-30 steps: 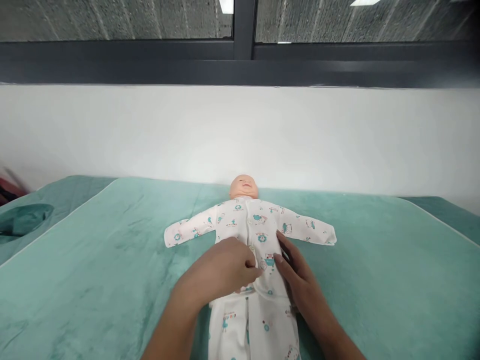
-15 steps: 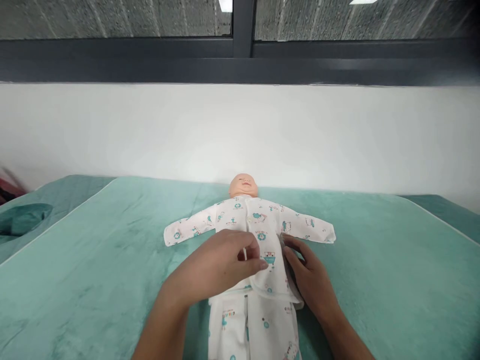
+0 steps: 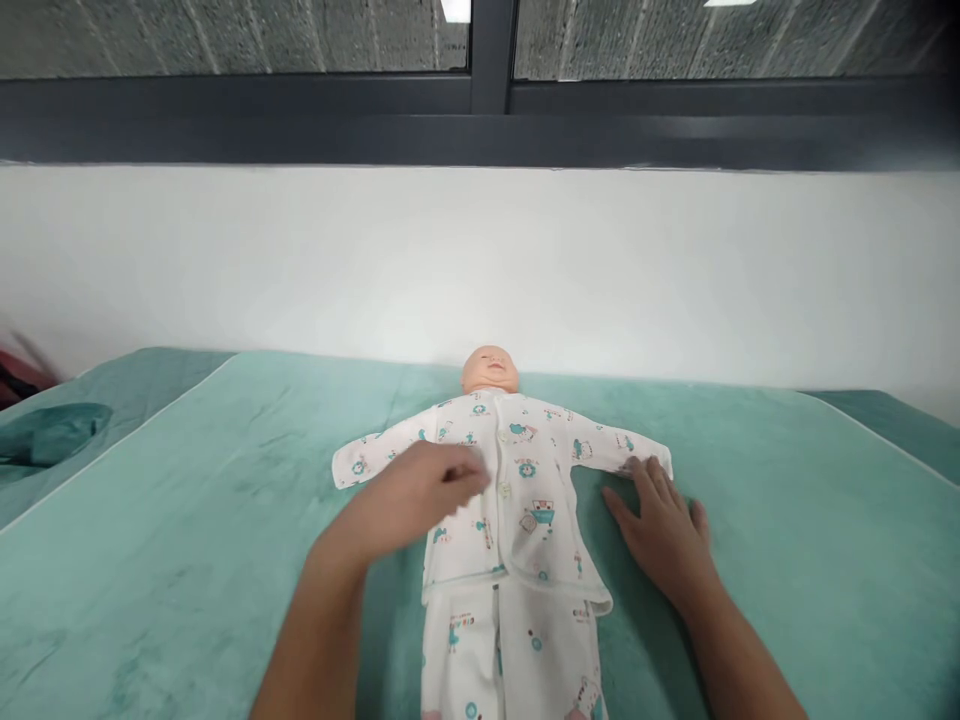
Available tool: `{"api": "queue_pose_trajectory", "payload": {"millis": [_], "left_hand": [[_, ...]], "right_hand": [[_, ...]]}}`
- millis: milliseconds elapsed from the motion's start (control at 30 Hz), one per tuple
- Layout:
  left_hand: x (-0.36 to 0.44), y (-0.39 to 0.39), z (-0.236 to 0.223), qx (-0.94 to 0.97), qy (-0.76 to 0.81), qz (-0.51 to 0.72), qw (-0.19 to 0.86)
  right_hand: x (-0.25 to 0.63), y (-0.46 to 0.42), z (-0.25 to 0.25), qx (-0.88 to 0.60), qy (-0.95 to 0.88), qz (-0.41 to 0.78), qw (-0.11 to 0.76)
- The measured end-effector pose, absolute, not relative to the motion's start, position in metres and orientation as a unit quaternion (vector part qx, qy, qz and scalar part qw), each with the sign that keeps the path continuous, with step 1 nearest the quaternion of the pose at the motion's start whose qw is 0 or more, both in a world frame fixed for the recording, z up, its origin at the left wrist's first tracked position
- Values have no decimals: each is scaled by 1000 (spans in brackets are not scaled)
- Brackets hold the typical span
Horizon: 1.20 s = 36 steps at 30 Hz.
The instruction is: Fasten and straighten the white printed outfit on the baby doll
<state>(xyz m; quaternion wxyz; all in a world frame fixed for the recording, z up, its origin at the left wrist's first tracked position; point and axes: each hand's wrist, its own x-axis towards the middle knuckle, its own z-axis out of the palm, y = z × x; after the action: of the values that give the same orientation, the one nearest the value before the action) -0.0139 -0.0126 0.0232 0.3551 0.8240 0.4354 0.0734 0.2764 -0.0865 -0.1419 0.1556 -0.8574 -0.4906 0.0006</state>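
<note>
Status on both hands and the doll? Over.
Left hand over shirt, fingers curled. Right hand open at sleeve. Doll face-up on sheet. Left hand hides part of shirt.

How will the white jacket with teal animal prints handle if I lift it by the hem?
Probably floppy: the white jacket looks thin, and its hem flares loosely over the white printed trousers. The left sleeve lies flat at its end, so it may fold or trail. The smooth pinkish doll head sits at the collar, so the doll might drag along.
</note>
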Motion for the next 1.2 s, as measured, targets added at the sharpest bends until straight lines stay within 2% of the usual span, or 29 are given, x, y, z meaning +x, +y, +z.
{"api": "queue_pose_trajectory", "payload": {"millis": [133,200,300,367,733,1200], "left_hand": [[-30,11,0,777,604,125,124],[-38,21,-15,779,617,84,77],[-48,32,-33,769,636,-2,67],[-53,37,-40,745,663,-18,71],[-68,46,-51,676,731,60,71],[-70,41,-44,665,741,95,-14]], "right_hand": [[289,-87,-143,-872,-466,-6,148],[290,-87,-143,-874,-462,-8,151],[290,-87,-141,-872,-460,-15,165],[289,-87,-141,-868,-465,-19,173],[301,-82,-144,-869,-482,4,109],[355,-54,-154,-806,-572,0,154]]}}
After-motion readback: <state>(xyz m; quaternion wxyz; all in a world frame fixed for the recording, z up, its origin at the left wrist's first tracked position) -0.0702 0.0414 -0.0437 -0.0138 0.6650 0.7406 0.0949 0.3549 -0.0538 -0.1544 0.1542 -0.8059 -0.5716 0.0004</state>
